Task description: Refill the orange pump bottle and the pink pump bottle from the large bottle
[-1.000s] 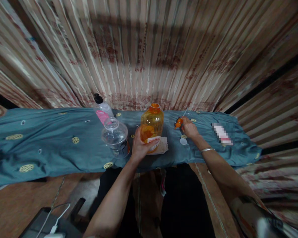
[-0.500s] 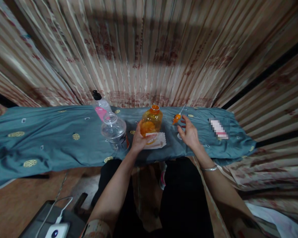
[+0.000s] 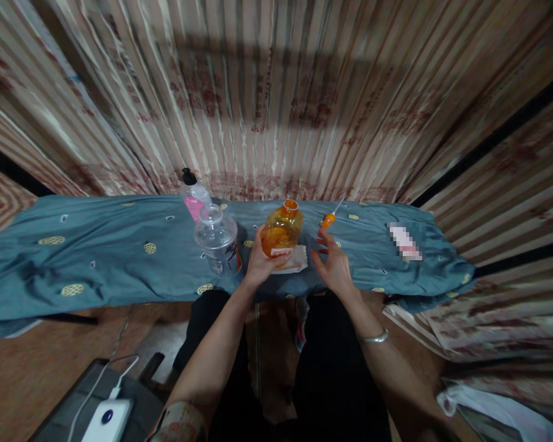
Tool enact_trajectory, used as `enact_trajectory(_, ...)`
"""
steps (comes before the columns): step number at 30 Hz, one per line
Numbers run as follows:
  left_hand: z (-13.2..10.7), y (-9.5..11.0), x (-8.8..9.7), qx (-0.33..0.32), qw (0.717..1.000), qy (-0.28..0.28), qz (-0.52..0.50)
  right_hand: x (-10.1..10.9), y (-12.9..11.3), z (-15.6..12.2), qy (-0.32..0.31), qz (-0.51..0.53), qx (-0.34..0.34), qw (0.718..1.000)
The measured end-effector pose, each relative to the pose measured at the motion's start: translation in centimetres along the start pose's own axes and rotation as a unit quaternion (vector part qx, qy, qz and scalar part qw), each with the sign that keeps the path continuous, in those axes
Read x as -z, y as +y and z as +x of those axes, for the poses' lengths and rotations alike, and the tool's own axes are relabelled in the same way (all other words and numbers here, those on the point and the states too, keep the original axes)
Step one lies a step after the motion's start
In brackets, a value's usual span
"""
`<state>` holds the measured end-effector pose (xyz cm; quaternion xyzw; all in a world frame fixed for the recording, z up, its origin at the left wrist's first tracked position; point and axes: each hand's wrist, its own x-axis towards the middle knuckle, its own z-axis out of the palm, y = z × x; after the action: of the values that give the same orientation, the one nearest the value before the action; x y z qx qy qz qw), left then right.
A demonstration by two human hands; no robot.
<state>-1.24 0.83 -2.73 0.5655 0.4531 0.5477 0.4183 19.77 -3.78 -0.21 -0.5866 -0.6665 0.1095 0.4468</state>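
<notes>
Fingers of the left hand (image 3: 259,263) grip the amber bottle (image 3: 289,226) by its side, seemingly to steady it at the bench (image 3: 120,270). The right hand (image 3: 336,268), fingers spread and empty, is just beside the orange pump top (image 3: 329,219).

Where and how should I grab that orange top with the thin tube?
Probably pinch the orange top by its thick head, coming from the near side with the right hand. It lies on the cloth with that chunky end toward the near edge and its thin tube pointing away, so the head looks easier to reach and grip.
</notes>
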Motion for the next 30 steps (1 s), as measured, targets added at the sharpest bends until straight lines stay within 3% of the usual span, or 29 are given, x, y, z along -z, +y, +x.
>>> enact_trajectory(6,-1.4,1.4,0.3,0.018,0.999,0.02,0.024,0.2,-1.6,-2.0,0.016,0.035,-0.006,0.999)
enact_trajectory(10,-4.9,2.6,1.3,0.014,0.998,0.03,0.044,0.4,-3.1,-3.7,0.007,0.063,-0.011,0.998)
enact_trajectory(13,-9.0,3.7,3.4,0.008,0.999,0.037,0.024,-0.7,-4.5,-5.4,-0.021,0.096,-0.008,0.995)
enact_trajectory(17,-12.4,4.8,7.8,0.012,0.996,0.087,0.026,-4.5,-6.5,-7.1,-0.092,0.143,0.01,0.985)
enact_trajectory(20,-11.0,4.6,10.9,-0.01,0.978,0.204,0.036,-8.3,-7.6,-6.9,-0.139,0.17,0.026,0.975)
enact_trajectory(22,-8.6,3.8,12.1,-0.01,0.97,0.236,0.06,-10.8,-7.9,-6.0,-0.16,0.184,0.032,0.969)
enact_trajectory(26,-4.0,2.2,12.6,0.018,0.979,0.19,0.073,-14.4,-7.9,-4.0,-0.186,0.196,0.031,0.962)
enact_trajectory(30,-2.0,1.6,11.9,0.015,0.985,0.155,0.079,-16.2,-7.7,-3.1,-0.196,0.198,0.029,0.96)
